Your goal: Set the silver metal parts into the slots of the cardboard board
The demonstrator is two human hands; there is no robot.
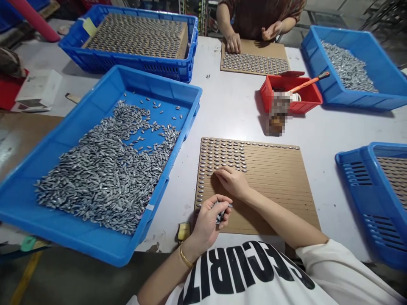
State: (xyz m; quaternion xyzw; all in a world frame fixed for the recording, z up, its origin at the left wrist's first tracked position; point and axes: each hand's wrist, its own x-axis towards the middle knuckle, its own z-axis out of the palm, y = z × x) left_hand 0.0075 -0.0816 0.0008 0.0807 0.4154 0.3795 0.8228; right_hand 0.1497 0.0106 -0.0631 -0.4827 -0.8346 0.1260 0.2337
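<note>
A brown ridged cardboard sheet [273, 182] lies before me, with rows of small grey oval pieces [219, 151] over its upper left part and single lines along its top and left edges. My left hand [213, 216] is curled round a cluster of grey pieces above the sheet's lower left corner. My right hand [231, 180] touches the sheet at the lower end of the rows, its fingers pinched together; what they hold, if anything, is hidden. Left of the sheet, a large blue tray [162, 186] holds a heap of loose grey pieces [104, 169].
Across the white table [222, 110], a person's hands [234, 43] are at another cardboard sheet [254, 63]. A red box [310, 101] with an orange-handled tool stands near the back. Blue containers stand at the back left [127, 61], back right [359, 95] and right [356, 190].
</note>
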